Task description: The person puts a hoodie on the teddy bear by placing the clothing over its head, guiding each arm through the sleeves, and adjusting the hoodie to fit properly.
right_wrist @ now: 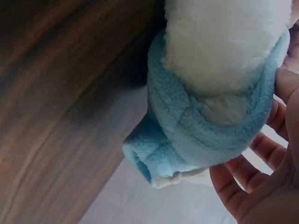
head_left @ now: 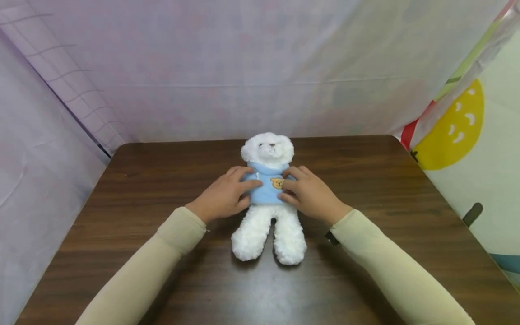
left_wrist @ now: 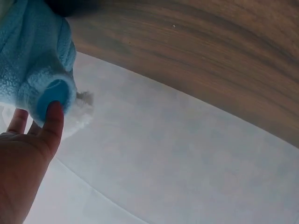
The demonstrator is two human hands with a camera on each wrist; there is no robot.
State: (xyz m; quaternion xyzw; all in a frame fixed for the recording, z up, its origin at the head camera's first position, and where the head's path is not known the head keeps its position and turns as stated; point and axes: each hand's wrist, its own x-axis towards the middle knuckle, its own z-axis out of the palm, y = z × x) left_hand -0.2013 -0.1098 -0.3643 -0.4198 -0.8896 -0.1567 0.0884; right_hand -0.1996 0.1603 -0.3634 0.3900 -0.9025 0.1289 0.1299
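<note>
A white plush teddy bear (head_left: 289,234) lies face up on the table, its head away from me and its legs towards me. It wears a light blue fleece top (head_left: 266,194) with a small bear-face patch. On the left, my left hand (head_left: 225,192) pinches the side of the top; its thumb is at the empty-looking sleeve opening (left_wrist: 55,89) in the left wrist view. My right hand (head_left: 310,194) holds the other side of the top with bent fingers. In the right wrist view the hem (right_wrist: 229,122) hangs loose around the white fur.
The brown wooden table (head_left: 142,189) reaches back to a pale curtain (head_left: 243,67). At the right hangs a white cloth with a yellow printed shape (head_left: 455,131). A dark band (head_left: 332,238) shows at my right wrist.
</note>
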